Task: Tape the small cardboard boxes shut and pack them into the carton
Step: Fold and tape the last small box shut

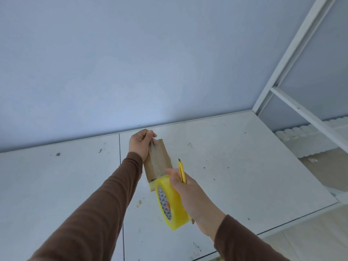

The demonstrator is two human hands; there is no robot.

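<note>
Two hands at work: both mine, over one small box.
Wall: pale blue, filling the upper view behind everything.
Surface [244, 166]: white, scuffed and speckled; the box rests on it near the far edge.
Rack [293, 102]: white metal frame at the right, with white rolls on a lower level.
Carton: not in view, so I cannot say where the box will go.
Box [160, 159]: small, brown cardboard, lying lengthwise away from me with a shiny strip of tape already along its top.
Tape roll [172, 202]: clear tape on a yellow-tinted roll, touching the near end of the box.
Left hand [140, 143]: fingers curled over the far end of the box, pinning it and the tape end down.
Right hand [188, 194]: fingers wrapped round the roll, with the knife clamped alongside.
Knife [182, 171]: yellow utility knife, tip pointing away from me, above the box's near end.
Step, as I judge it: running the strip over the near edge, then cutting.
Doing it well: keep the tape taut and centred on the seam, press it flat, fold it down the end, and cut clear of my left fingers.
</note>
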